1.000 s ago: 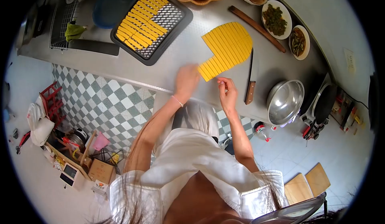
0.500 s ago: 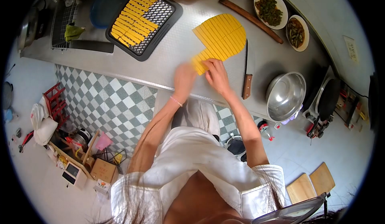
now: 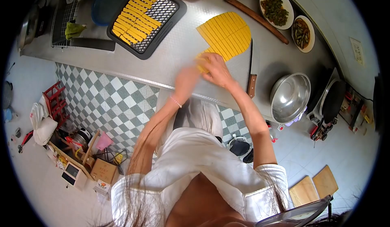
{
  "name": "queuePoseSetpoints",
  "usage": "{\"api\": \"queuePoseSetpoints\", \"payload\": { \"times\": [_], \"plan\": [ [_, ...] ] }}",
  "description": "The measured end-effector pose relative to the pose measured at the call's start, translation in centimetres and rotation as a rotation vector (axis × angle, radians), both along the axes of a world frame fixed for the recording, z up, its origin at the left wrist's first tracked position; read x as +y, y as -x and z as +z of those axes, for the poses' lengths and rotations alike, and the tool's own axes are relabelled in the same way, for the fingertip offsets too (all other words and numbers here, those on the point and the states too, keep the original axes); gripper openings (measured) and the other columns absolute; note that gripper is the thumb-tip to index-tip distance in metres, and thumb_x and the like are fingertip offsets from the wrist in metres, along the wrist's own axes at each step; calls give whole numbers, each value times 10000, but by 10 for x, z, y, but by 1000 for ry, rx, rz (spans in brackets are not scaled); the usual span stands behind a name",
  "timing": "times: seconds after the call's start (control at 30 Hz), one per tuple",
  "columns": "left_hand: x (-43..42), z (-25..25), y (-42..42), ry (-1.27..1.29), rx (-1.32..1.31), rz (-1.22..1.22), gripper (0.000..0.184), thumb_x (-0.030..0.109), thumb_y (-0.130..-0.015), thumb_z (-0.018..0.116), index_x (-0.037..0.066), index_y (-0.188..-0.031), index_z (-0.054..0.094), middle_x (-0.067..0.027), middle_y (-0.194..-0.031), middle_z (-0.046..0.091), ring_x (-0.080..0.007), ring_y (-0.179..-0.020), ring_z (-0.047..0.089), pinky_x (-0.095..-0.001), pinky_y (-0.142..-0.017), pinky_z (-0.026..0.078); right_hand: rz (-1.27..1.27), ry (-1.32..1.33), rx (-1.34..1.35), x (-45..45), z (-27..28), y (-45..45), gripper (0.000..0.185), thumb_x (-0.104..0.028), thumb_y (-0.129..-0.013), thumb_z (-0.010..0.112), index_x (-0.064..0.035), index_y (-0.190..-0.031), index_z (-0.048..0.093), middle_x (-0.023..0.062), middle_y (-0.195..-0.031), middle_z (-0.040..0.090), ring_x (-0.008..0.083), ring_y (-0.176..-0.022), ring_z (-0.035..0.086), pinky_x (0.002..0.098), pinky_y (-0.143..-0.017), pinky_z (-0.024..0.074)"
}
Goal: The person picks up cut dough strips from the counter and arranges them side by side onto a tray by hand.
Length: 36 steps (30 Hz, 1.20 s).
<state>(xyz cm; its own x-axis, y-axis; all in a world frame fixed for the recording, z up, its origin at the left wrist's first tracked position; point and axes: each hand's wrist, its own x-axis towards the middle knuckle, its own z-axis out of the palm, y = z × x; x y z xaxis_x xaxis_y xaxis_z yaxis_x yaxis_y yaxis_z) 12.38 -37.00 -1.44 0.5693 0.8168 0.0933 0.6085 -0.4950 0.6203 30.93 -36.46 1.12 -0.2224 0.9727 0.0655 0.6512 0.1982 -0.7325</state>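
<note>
Treat the yellow dough [image 3: 228, 35], lying flat and sliced on the tabletop [image 3: 178, 46], as probably light, soft and easily torn; best to lift each strip near both ends. Cannot tell either grip, with the left hand [image 3: 187, 81] blurred and the right hand [image 3: 218, 70] bent over the narrow end, hiding part of it.

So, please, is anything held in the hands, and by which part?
The right hand is at the near end of the cut yellow sheet, but a grip cannot be confirmed. The left hand is too blurred to judge.
</note>
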Motion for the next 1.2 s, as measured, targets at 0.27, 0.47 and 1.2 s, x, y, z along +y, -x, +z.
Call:
{"api": "queuePoseSetpoints", "payload": {
  "times": [0.27,0.47,1.2],
  "plan": [
    [-21,38,-2,144,-196,23,210,21,-790,687,35,-994,639,-119,-1027,627,-318,-923,608,-401,-807,503,97,42,-56,-28,-13,-9,305,-104,-717,719,-115,-1016,659,78,-1197,575,303,-1128,492,419,-964,385],
    [-7,68,5,576,-426,161,201,67,-855,676,48,-1051,637,-122,-988,653,-280,-923,634,-367,-815,509,48,289,65,-35,31,-2,214,-129,-765,700,-81,-966,646,113,-1043,646,323,-1035,579,433,-924,424],
    [256,-2,77,68,-66,510,118,124,-798,732,52,-890,716,-108,-905,585,-292,-925,539,-368,-814,445,-413,295,142,219,-22,125,151,-148,-864,658,-26,-951,674,138,-923,682,304,-810,669,403,-724,516]
  ]
}}
